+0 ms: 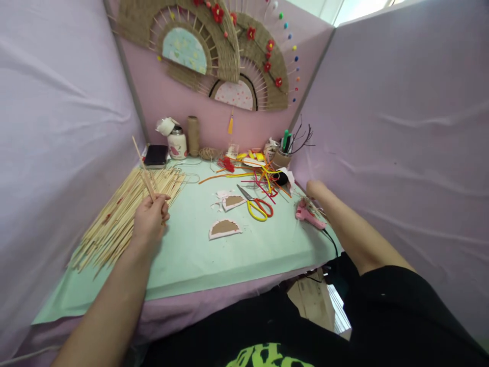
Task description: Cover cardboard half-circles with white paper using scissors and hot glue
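My left hand [150,216] is closed around a few thin wooden sticks [144,171], which point up and lean left. Beside it on the table lies a large pile of similar sticks [118,219]. My right hand [314,188] is at the table's right edge, bent at the wrist, with its fingers hidden from view. Just below it is a pink glue gun [309,215] with a black cord. Between my hands lie scissors [255,204] with yellow and red handles. Two half-round pieces sit left of them: a brown-centred one with a pale rim [225,228] and a similar one [234,202] among scraps.
Orange, yellow and red pipe cleaners [263,176] are heaped at the back. Along the rear wall stand a white jar [177,142], a brown roll [193,136], a black box [156,155] and a pen holder [281,158]. Large fan decorations [260,61] hang above.
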`<state>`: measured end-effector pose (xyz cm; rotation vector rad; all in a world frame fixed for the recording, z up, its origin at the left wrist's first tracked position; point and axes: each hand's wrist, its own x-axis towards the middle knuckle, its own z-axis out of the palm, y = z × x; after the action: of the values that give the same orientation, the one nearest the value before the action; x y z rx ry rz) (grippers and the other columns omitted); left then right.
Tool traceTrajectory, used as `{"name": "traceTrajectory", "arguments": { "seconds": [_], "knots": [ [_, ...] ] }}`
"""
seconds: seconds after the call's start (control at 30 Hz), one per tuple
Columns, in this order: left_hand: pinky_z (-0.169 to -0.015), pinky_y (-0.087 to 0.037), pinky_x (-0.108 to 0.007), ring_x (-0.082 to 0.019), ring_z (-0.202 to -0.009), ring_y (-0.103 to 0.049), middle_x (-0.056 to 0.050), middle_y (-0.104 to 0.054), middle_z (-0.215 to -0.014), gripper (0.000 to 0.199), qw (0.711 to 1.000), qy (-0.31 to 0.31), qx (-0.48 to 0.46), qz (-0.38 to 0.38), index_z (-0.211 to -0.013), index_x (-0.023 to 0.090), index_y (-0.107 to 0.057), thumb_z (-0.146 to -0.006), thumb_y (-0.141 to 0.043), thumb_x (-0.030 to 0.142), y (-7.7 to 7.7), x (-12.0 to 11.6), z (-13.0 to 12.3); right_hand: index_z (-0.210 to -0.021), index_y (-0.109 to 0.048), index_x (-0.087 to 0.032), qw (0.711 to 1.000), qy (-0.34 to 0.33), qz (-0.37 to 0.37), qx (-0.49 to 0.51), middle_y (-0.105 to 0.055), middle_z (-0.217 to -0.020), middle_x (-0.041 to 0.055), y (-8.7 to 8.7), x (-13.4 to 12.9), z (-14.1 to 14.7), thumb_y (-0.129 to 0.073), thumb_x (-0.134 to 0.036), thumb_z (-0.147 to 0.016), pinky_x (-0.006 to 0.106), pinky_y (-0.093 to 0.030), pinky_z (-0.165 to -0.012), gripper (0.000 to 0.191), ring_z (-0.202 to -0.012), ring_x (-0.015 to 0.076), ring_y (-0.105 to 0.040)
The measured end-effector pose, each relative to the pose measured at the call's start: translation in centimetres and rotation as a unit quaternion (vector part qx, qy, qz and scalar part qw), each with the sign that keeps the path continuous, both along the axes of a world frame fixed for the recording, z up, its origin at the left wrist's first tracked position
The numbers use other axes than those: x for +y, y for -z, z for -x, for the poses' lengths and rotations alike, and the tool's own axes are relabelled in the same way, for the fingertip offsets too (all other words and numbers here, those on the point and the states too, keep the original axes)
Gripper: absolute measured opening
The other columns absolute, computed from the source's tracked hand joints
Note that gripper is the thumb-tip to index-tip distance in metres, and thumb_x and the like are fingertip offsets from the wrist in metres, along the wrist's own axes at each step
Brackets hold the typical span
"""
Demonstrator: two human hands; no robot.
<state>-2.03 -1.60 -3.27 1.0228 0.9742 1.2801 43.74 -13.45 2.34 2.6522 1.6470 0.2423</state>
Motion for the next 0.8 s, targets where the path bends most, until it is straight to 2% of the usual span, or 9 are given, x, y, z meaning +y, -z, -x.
{"name": "traceTrajectory", "arguments": {
  "seconds": [0.1, 0.17, 0.27, 0.33, 0.43, 0.5, 0.57, 0.63, 0.8],
  "knots": [
    [-0.036, -0.018, -0.017, -0.005, -0.036, -0.027, 0.008, -0.035, -0.045, 0.009, 1.000, 0.008, 0.006, 0.001, -0.073, 0.018, -0.054, -0.074, -0.060, 0.024, 0.2, 0.0, -0.1, -0.071, -0.071, -0.014, 0.997, 0.075, 0.022, -0.013, -0.063, -0.058, 0.0134, -0.7, 0.2, -0.1, -0.066, -0.025, -0.072, 0.031, -0.045, -0.054, 0.012, -0.062, 0.0257, -0.065],
    [-0.036, -0.019, -0.017, -0.005, -0.036, -0.025, 0.007, -0.037, -0.045, 0.010, 1.000, 0.029, -0.009, -0.004, -0.074, 0.017, -0.055, -0.076, -0.059, 0.026, 0.1, -0.1, -0.3, -0.082, -0.071, -0.011, 0.997, 0.083, 0.005, -0.007, -0.066, -0.065, 0.0150, -2.0, 0.5, 1.1, -0.062, -0.023, -0.076, 0.032, -0.045, -0.059, 0.017, -0.069, 0.0266, -0.066],
    [-0.038, -0.022, -0.016, -0.005, -0.037, -0.027, 0.004, -0.045, -0.049, 0.014, 0.991, 0.114, -0.063, -0.003, -0.083, 0.017, -0.056, -0.081, -0.054, 0.031, -0.1, -0.4, -0.7, -0.092, -0.070, -0.014, 0.993, -0.017, -0.093, 0.071, -0.069, -0.073, 0.0106, -3.5, 0.9, 6.3, -0.061, -0.031, -0.080, 0.031, -0.046, -0.065, 0.023, -0.074, 0.0230, -0.065],
    [-0.039, -0.024, -0.016, -0.005, -0.038, -0.030, 0.005, -0.047, -0.051, 0.014, 0.982, 0.168, -0.088, -0.004, -0.089, 0.018, -0.055, -0.082, -0.054, 0.030, -0.3, -0.4, -0.8, -0.093, -0.070, -0.017, 0.962, -0.126, -0.155, 0.184, -0.070, -0.075, 0.0076, -3.6, 1.2, 11.5, -0.060, -0.036, -0.081, 0.030, -0.046, -0.064, 0.025, -0.069, 0.0197, -0.064],
    [-0.052, -0.040, -0.017, -0.006, -0.050, -0.048, 0.003, -0.054, -0.060, 0.014, 0.969, 0.222, -0.105, -0.011, -0.091, 0.017, -0.055, -0.083, -0.058, 0.028, -0.3, -0.1, -0.4, -0.094, -0.069, -0.018, 0.867, -0.264, -0.181, 0.382, -0.070, -0.076, 0.0050, -1.9, 2.0, 19.9, -0.060, -0.042, -0.081, 0.028, -0.047, -0.064, 0.029, -0.067, 0.0169, -0.063],
    [-0.069, -0.049, -0.024, -0.010, -0.068, -0.060, -0.001, -0.063, -0.074, 0.018, 0.966, 0.239, -0.100, -0.015, -0.093, 0.017, -0.055, -0.083, -0.061, 0.032, 0.0, 0.1, 0.0, -0.095, -0.069, -0.018, 0.810, -0.307, -0.195, 0.461, -0.071, -0.085, 0.0053, -0.1, 3.2, 24.5, -0.061, -0.041, -0.081, 0.029, -0.048, -0.067, 0.028, -0.073, 0.0164, -0.063],
    [-0.083, -0.050, -0.032, -0.013, -0.081, -0.065, -0.003, -0.066, -0.084, 0.021, 0.965, 0.248, -0.087, -0.017, -0.093, 0.018, -0.056, -0.083, -0.063, 0.035, 0.5, 0.1, 0.4, -0.099, -0.068, -0.019, 0.764, -0.313, -0.218, 0.520, -0.070, -0.090, 0.0055, 1.8, 4.6, 27.7, -0.060, -0.040, -0.082, 0.030, -0.048, -0.070, 0.029, -0.076, 0.0160, -0.062],
    [-0.090, -0.047, -0.037, -0.016, -0.087, -0.065, -0.005, -0.068, -0.089, 0.024, 0.960, 0.272, -0.062, -0.023, -0.093, 0.017, -0.058, -0.082, -0.065, 0.037, 1.2, 0.0, 0.4, -0.102, -0.068, -0.019, 0.742, -0.302, -0.253, 0.542, -0.068, -0.095, 0.0061, 3.4, 6.0, 29.6, -0.059, -0.037, -0.083, 0.031, -0.048, -0.075, 0.028, -0.081, 0.0164, -0.061],
    [-0.094, -0.045, -0.042, -0.021, -0.092, -0.065, -0.008, -0.069, -0.094, 0.036, 0.948, 0.309, -0.009, -0.076, -0.098, 0.014, -0.062, -0.078, -0.068, 0.044, 2.2, -0.4, -0.4, -0.099, -0.069, -0.021, 0.732, -0.329, -0.293, 0.520, -0.063, -0.094, 0.0050, 5.6, 7.6, 30.9, -0.056, -0.028, -0.084, 0.032, -0.046, -0.082, 0.021, -0.086, 0.0161, -0.058]
  ]
}}
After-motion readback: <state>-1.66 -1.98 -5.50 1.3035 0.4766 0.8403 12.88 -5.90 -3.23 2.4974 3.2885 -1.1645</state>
